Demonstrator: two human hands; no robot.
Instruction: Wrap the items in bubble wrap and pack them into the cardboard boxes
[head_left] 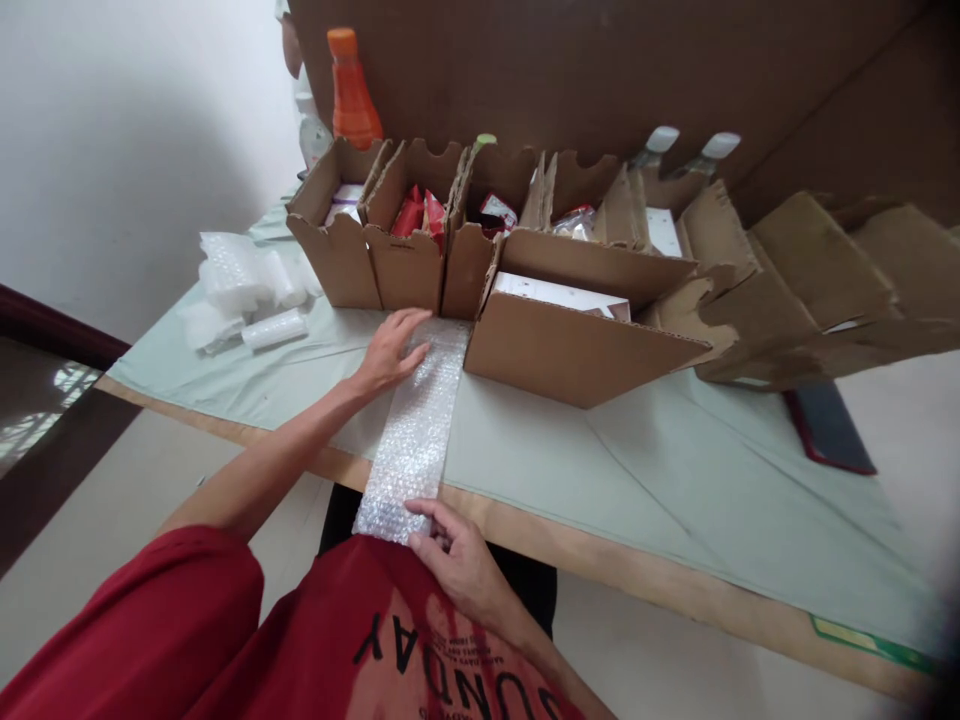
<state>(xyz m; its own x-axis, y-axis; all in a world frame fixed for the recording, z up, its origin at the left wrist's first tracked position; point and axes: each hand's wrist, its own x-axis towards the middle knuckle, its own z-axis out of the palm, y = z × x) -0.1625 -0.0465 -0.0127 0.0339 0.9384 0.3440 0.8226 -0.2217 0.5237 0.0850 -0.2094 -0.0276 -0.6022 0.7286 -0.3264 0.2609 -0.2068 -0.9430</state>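
A long strip of clear bubble wrap (pixel 420 410) runs from the foot of the cardboard boxes toward me, its near end hanging past the table edge at my shirt. My left hand (pixel 394 350) lies over the strip's far end, fingers stretched out and apart. At the near end, my right hand (pixel 454 545) pinches the strip's right corner between thumb and fingers. Whether anything lies under the wrap there is hidden. On the left of the table sit several pieces of bubble wrap (pixel 240 275), one of them a small wrapped roll (pixel 275 329).
Open cardboard boxes (pixel 409 270) stand in a row along the back, holding small packets. A wider box (pixel 577 350) with a white carton (pixel 555 292) juts forward. Behind are an orange bottle (pixel 352 95) and white-capped bottles (pixel 712 150). A dark flat object (pixel 829 425) lies right.
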